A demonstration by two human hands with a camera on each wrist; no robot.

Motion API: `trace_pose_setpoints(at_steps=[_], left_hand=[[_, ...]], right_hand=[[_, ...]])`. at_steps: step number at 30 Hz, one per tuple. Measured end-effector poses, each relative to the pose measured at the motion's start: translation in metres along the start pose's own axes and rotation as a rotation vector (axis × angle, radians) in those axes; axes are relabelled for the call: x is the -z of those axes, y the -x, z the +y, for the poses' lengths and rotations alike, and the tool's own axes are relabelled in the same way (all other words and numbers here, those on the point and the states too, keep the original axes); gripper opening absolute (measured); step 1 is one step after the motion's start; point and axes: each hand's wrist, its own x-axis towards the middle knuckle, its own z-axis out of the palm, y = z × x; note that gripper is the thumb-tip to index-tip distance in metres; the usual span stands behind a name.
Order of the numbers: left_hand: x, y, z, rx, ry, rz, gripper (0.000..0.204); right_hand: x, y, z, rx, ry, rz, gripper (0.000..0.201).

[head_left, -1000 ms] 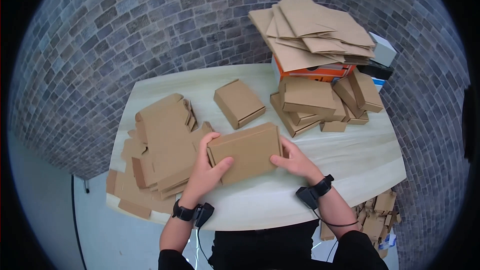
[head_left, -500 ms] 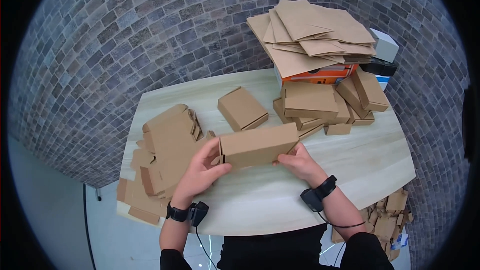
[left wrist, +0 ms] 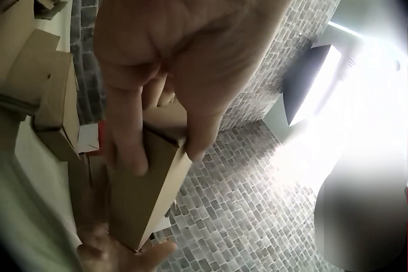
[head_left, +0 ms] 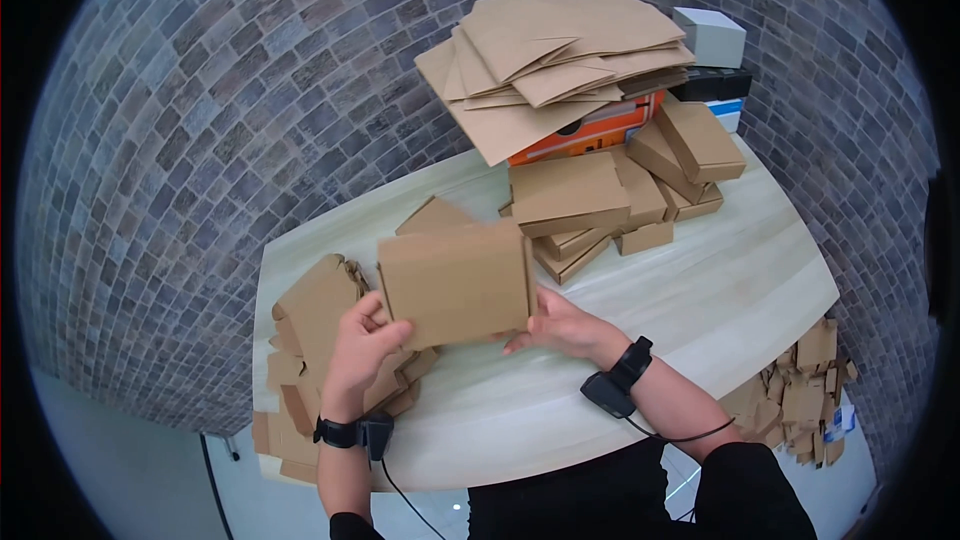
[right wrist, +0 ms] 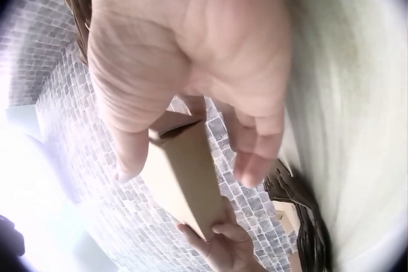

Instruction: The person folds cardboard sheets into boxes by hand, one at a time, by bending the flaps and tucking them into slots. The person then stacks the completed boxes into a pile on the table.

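Note:
A closed brown cardboard box (head_left: 455, 285) is held above the table in the head view, its broad face toward the camera. My left hand (head_left: 362, 345) grips its left end, the thumb on the near face and the fingers behind. At the right end my right hand (head_left: 568, 326) has its thumb against the edge and fingers beneath. The left wrist view shows the left hand (left wrist: 185, 49) pinching the box (left wrist: 143, 189) between thumb and fingers. In the right wrist view, the right hand (right wrist: 191, 55) has its thumb beside the box (right wrist: 185, 176) and some fingers off it.
Flattened cardboard pieces (head_left: 320, 325) lie at the table's left. Behind the held box is another box (head_left: 432, 214). Several small boxes (head_left: 570, 192) are piled at the back right, beside an orange box (head_left: 590, 132) topped with cardboard sheets (head_left: 560, 40). More cardboard (head_left: 805, 390) lies beyond the right edge.
The held box has turned from its narrow side to its broad face and moved left with both hands. The head view has swung to the right.

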Motion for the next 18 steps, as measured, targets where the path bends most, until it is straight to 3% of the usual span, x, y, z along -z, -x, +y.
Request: trace_pose_setpoints(at_steps=[4,6,9,13,18], left_hand=[[-0.019,-0.023,0.007,0.149,0.233,0.073,0.037],[-0.036,-0.039,0.006,0.209,0.3,-0.082,0.042],[-0.075,-0.069,0.014,0.223,0.331,-0.121,0.046],[-0.106,-0.096,0.026,0.249,0.524,-0.026,0.05],[-0.065,-0.059,0.036,0.132,-0.02,0.145,0.038]], right_hand=[[0.014,-0.002,0.005,-0.142,0.116,-0.177,0.079],[0.01,-0.001,0.005,-0.356,0.298,-0.317,0.079],[0.014,0.0,0.012,-0.425,0.38,-0.419,0.075],[0.014,0.002,0.008,-0.435,0.25,-0.363,0.068],[0.009,0.007,0.001,-0.434,0.332,-0.328,0.06]])
